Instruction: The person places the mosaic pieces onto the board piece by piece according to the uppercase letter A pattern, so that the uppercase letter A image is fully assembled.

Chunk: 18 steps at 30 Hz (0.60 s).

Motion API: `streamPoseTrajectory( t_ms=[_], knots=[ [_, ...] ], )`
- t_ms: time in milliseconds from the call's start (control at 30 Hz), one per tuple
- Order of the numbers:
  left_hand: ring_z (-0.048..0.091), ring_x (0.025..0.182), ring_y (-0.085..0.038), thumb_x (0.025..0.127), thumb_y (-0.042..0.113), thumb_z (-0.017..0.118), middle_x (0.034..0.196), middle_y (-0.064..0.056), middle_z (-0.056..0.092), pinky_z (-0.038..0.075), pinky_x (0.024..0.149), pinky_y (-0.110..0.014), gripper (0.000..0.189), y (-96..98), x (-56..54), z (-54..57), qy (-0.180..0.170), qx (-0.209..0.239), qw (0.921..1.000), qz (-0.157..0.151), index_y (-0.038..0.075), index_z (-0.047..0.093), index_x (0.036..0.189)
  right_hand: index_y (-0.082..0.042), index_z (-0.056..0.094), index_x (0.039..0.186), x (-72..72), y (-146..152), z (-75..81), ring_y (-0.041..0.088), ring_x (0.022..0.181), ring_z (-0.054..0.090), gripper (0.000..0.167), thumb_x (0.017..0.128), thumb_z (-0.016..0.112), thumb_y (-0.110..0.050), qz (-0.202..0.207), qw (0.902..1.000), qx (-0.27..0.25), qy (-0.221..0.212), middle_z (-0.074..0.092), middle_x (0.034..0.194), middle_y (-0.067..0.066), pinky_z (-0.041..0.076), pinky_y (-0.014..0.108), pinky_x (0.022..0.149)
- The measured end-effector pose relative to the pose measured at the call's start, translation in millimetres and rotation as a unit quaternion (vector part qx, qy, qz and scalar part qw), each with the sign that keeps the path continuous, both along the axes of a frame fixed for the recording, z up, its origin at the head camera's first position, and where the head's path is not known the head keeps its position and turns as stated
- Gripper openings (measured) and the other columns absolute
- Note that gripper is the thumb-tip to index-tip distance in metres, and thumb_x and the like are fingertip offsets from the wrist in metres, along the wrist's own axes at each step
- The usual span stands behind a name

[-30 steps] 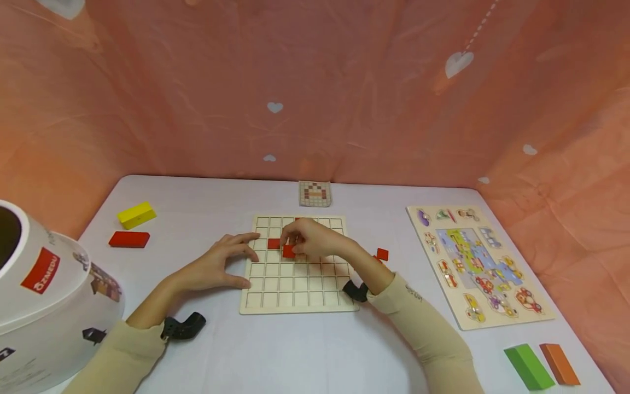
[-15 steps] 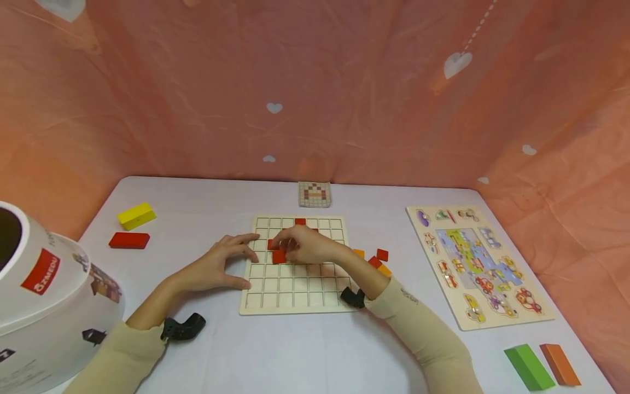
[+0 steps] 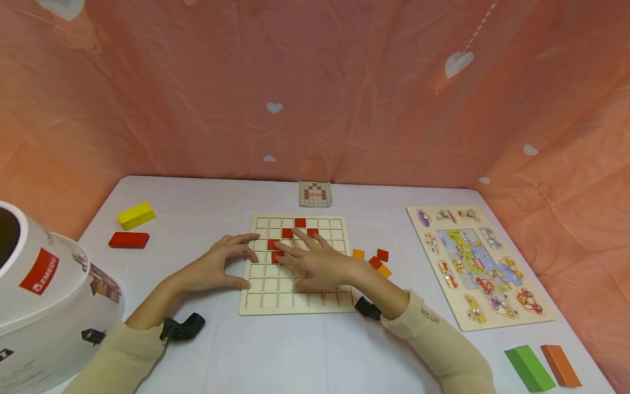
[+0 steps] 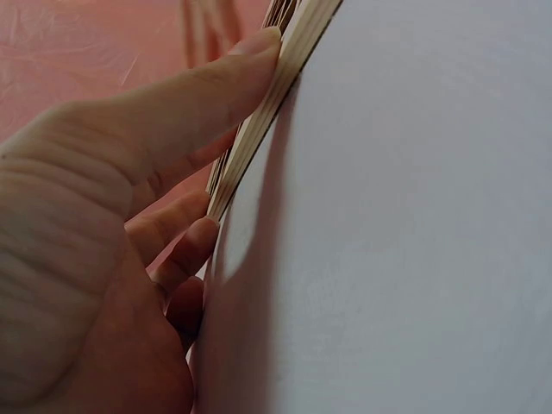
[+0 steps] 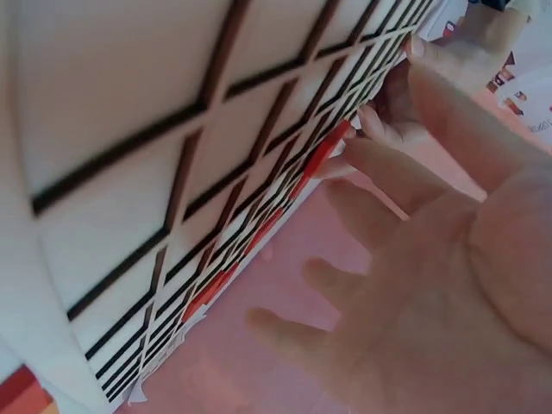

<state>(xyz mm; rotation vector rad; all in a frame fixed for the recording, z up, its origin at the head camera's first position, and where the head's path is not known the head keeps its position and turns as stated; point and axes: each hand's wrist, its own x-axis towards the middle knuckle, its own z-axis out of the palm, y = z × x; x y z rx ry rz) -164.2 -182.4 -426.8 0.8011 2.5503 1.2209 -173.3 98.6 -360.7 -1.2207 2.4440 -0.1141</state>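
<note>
A wooden grid board (image 3: 270,300) lies on the table with several red square tiles set along its upper left part, such as the red tile (image 3: 300,222) in the top row. My left hand (image 3: 211,266) rests at the board's left edge, thumb and fingertips touching it; the left wrist view shows the thumb (image 4: 250,69) against the rim. Above the grid, my right hand (image 3: 322,265) spreads its fingers loosely and grips nothing. Its index fingertip is at or just over the lowest red tile (image 3: 276,257). The palm hides several cells.
Loose red and orange tiles (image 3: 382,255) lie right of the board. Behind it is a small pattern card (image 3: 315,194). A picture puzzle (image 3: 445,295) lies at right, with green (image 3: 530,368) and orange blocks nearby. Yellow and red blocks (image 3: 129,239) and a white bucket (image 3: 54,312) are at left.
My right hand carried a red tile leftward, let go of it in the cells below another red tile, and its fingers spread as the hand drew right and nearer. The left hand stays put.
</note>
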Motion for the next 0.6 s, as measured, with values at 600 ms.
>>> streamPoseTrajectory(
  t_ms=[600],
  knots=[
    [0.031,0.136,-0.035,0.075,0.034,0.087,0.156,-0.011,0.036,0.024,0.104,-0.068,0.038,-0.4,-0.1,-1.8,0.007,0.001,1.0000,-0.001,0.024,0.067,0.106,-0.017,0.026,0.158,-0.2,22,-4.2,0.031,0.152,-0.007,0.081,0.093,0.070,-0.034,-0.026,0.9945,-0.062,-0.081,0.010,0.167,0.003,0.006,0.062,0.116]
  ],
)
